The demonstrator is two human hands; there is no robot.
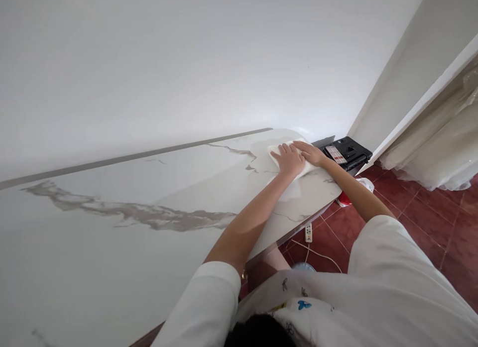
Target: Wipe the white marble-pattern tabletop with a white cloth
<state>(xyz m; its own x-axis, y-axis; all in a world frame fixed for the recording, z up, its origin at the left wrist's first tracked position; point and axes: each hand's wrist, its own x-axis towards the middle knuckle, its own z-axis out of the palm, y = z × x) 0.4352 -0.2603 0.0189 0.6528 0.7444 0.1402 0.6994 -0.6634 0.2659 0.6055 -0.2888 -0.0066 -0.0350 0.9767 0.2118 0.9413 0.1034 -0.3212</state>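
Note:
A folded white cloth (308, 168) lies on the white, grey-veined marble-look tabletop (209, 180), close to its rounded far right end. Flat on top of the cloth rests my left hand (290, 160), its fingers stretched forward and its thumb spread out to the left. My right hand (310, 153) lies beside it over the cloth's right part, with fingers extended toward the left hand and touching or nearly touching it. Both palms face down, and the cloth is partly hidden under them.
A white wall (186, 63) runs behind the tabletop. A black case (349, 153) with a label stands past the right end. On the red tiled floor (421, 222) are a power strip (308, 232) with a cord and a red-and-white bag (344, 199). Sheer pale fabric (436, 143) hangs at right.

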